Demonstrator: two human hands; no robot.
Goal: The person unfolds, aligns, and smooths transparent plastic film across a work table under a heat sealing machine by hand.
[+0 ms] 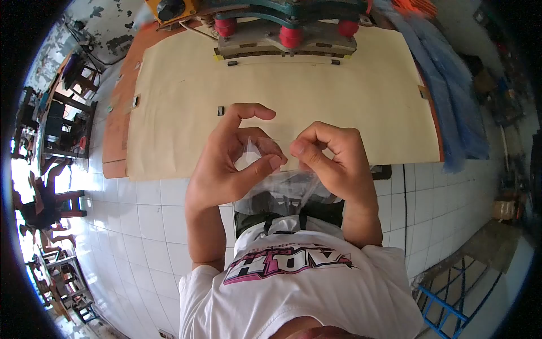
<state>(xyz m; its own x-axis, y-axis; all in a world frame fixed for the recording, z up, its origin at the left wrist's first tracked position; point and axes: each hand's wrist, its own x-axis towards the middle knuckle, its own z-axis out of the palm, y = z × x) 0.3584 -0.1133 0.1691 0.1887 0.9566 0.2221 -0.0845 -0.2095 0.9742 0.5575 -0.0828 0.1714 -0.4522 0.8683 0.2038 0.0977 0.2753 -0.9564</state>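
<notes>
A clear plastic bag [291, 183] hangs between my two hands, over the near edge of the cream-covered table [186, 90]. On the left, my left hand [240, 155] has its index finger raised and curved, while the thumb and the other fingers close on the bag's edge. My right hand [333, 152] pinches the other side of the bag between thumb and curled fingers. The bag is see-through, and whether anything lies inside it cannot be made out.
A machine [288, 37] with red knobs stands at the table's far edge. Blue plastic sheeting [451, 85] hangs along the right side. A small dark piece [221, 111] lies beyond my left hand. Stools and people's legs show at far left; a blue metal frame [446, 305] stands lower right.
</notes>
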